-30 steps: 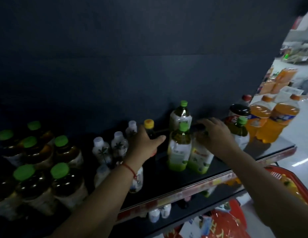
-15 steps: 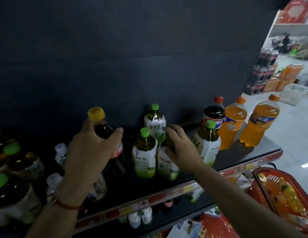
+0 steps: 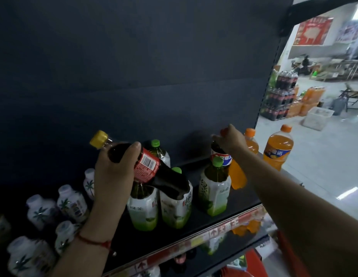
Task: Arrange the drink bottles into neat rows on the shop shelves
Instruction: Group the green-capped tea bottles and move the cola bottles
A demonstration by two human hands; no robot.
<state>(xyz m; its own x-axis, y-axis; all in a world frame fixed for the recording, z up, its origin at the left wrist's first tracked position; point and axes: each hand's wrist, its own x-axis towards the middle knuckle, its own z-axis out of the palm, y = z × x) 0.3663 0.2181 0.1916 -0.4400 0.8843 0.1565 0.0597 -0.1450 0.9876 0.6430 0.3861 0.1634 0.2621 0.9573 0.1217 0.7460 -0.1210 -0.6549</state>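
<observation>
My left hand point(image 3: 116, 172) grips a dark cola bottle point(image 3: 152, 170) with a yellow cap and red label, held tilted above the shelf, cap up to the left. My right hand point(image 3: 231, 139) is closed around the neck of a dark cola bottle with a blue-red label point(image 3: 221, 156), which stands at the back of the shelf. Several green-tea bottles point(image 3: 214, 188) with green caps stand upright between my hands. Two orange soda bottles point(image 3: 278, 148) stand at the shelf's right end.
Small white bottles with palm prints point(image 3: 72, 202) crowd the shelf's left part. The black shelf point(image 3: 220, 220) has a red-yellow price strip along its front. More bottles sit on the shelf below. Behind the right end lies the shop floor with stacked drink crates point(image 3: 280, 96).
My left hand has lifted the yellow-capped cola bottle off the shelf and tilted it to the right. My right hand left the green-tea bottle and moved back right to the blue-labelled cola bottle.
</observation>
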